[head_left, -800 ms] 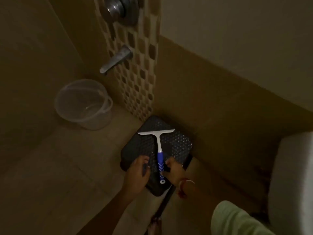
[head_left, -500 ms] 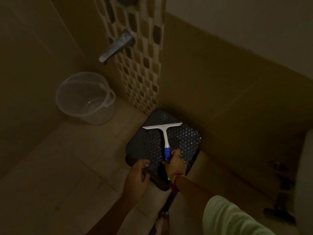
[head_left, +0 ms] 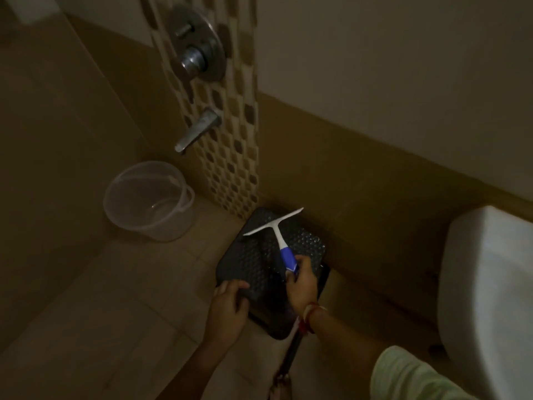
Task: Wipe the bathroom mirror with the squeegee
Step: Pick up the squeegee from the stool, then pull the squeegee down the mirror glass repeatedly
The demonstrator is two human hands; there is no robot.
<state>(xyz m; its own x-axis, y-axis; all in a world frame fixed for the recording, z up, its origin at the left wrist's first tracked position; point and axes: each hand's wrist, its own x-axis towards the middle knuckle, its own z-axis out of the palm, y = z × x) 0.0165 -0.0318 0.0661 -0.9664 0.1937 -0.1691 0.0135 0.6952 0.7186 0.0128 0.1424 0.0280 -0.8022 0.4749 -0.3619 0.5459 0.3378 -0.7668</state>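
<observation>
My right hand (head_left: 300,280) gripped the squeegee (head_left: 275,226) above the black stool (head_left: 253,264); my left hand (head_left: 229,307) held its corner.

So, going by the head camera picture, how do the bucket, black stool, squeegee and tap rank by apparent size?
Largest to smallest:
1. black stool
2. bucket
3. squeegee
4. tap
The last two are close: the squeegee is longer, the tap thicker, so that order is unsure.

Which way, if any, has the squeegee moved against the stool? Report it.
Yes. The right hand grips the squeegee, whose blade has tilted and shifted toward the wall, now overhanging the far edge of the black stool.
</observation>
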